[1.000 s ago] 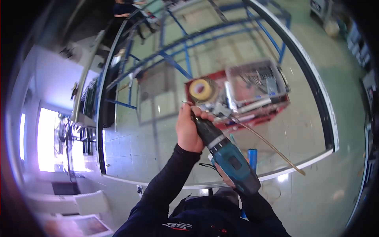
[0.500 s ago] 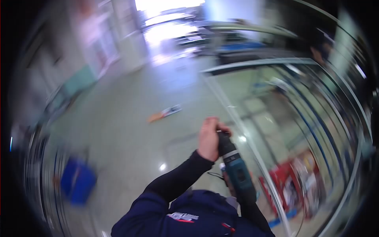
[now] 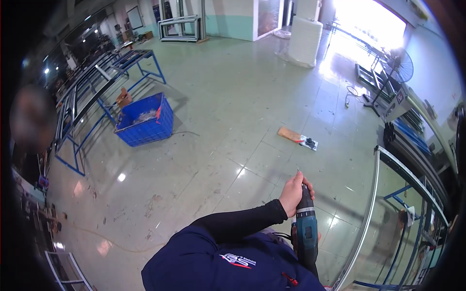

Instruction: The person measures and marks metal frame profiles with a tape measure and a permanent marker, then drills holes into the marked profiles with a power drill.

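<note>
A teal and black cordless drill (image 3: 307,229) points away from my body, over the floor. My left hand (image 3: 292,193) is closed around its black chuck end, with a thin bit tip just past the fingers. Only a sliver of my right hand (image 3: 319,236) shows beside the drill body, where it grips the tool; the handle and most of those fingers are hidden beneath it. To the right of the drill stands a metal frame (image 3: 371,203) on a blue stand.
A blue plastic crate (image 3: 145,133) with scraps inside sits on the floor at left, beside a blue metal workbench (image 3: 158,72). On the floor ahead lies a brown and white package (image 3: 297,138). A standing fan (image 3: 400,65) is far right. A blurred person (image 3: 33,121) is at the left edge.
My view has swung left, so the crate, package and metal frame now appear farther right. Both hands stay on the drill, the left still around its chuck.
</note>
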Demonstrator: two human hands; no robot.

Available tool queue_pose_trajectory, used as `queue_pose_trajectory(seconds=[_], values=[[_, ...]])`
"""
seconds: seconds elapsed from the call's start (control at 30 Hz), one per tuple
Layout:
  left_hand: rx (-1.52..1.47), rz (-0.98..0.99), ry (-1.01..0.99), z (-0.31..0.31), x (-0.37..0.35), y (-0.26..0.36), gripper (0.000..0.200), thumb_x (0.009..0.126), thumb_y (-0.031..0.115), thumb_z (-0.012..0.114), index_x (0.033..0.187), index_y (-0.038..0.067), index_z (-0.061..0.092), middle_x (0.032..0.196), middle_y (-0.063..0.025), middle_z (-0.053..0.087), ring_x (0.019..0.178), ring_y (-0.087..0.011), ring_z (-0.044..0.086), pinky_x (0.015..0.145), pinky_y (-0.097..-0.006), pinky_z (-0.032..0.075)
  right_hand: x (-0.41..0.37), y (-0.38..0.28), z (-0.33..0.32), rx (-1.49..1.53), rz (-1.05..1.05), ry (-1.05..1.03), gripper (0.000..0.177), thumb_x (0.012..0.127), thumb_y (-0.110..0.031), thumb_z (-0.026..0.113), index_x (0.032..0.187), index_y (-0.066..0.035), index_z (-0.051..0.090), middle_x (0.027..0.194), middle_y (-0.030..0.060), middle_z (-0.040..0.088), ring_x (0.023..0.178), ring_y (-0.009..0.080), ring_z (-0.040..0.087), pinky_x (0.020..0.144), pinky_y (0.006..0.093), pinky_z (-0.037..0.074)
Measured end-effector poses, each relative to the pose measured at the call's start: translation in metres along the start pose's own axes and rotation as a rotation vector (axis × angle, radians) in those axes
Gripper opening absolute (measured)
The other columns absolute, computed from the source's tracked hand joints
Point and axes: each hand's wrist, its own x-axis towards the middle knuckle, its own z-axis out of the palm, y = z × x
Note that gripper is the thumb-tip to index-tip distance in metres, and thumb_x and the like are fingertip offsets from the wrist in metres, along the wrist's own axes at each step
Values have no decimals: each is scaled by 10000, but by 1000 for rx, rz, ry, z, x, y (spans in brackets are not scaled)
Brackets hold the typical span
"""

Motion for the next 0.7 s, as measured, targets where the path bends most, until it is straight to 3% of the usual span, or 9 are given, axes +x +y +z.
queue_pose_trajectory(seconds=[0.03, 0.1, 0.17, 0.23, 0.33, 0.47, 0.53, 0.57, 0.7], values=[[16, -6, -7, 3, 15, 4, 366, 1089, 425, 399, 946, 96, 471, 816, -61, 570, 703, -192, 607, 644, -380, 563, 14, 3, 3, 22, 80, -5, 266, 766, -181, 801, 935, -53, 639, 724, 83, 650, 636, 268, 666, 613, 375, 524], [3, -19, 16, 9, 55, 17, 359, 1091, 418, 397, 946, 98, 471, 816, -60, 569, 702, -192, 606, 644, -379, 563, 39, 84, 25, 241, 244, -46, 263, 773, -173, 793, 942, -52, 631, 712, 73, 640, 612, 251, 646, 601, 365, 516], [-8, -1, 47, 15, 87, 29, 348, 1094, 410, 390, 952, 101, 466, 814, -58, 569, 700, -191, 604, 643, -378, 564, 78, 114, 29, 273, 229, -130, 259, 781, -161, 783, 951, -50, 622, 712, 67, 636, 604, 231, 636, 595, 351, 512], [-31, 64, 101, 10, 116, 50, 339, 1096, 403, 385, 957, 104, 463, 817, -59, 569, 704, -192, 606, 641, -381, 564, 132, 89, 31, 109, 40, -270, 253, 791, -147, 771, 962, -46, 614, 722, 64, 635, 612, 208, 637, 594, 333, 510], [-94, 224, 254, -22, 134, 98, 338, 1096, 404, 377, 964, 103, 459, 812, -76, 595, 692, -212, 622, 634, -389, 563, 196, 56, 73, 196, -41, -468, 212, 819, -131, 745, 949, -39, 605, 732, 69, 628, 619, 180, 632, 586, 323, 504], [-92, 446, 459, -98, 136, 172, 397, 1084, 442, 366, 936, 93, 485, 760, -106, 624, 636, -233, 634, 627, -406, 563, 269, 42, 176, 302, -357, -783, 231, 775, -83, 723, 983, -23, 643, 806, 120, 641, 704, 248, 666, 640, 353, 514], [-202, 556, 595, -140, 131, 212, 426, 1080, 461, 373, 914, 92, 504, 767, -99, 616, 645, -237, 638, 622, -413, 564, 303, -9, 231, 333, -553, -896, 319, 738, -87, 720, 1043, -19, 659, 837, 142, 644, 756, 319, 672, 682, 382, 525], [-274, 603, 595, -159, 126, 230, 423, 1077, 461, 386, 907, 94, 509, 771, -89, 610, 663, -234, 640, 650, -418, 570, 317, -30, 259, 374, -640, -949, 329, 743, -87, 706, 1060, -14, 658, 852, 159, 640, 772, 365, 660, 694, 408, 526], [-536, 727, 440, -208, 132, 307, 285, 1046, 359, 528, 922, 103, 521, 798, -38, 592, 758, -198, 642, 895, -441, 555, 369, -75, 402, 517, -851, -1072, 281, 776, -68, 673, 1048, -8, 635, 843, 154, 616, 761, 362, 629, 668, 415, 503]])
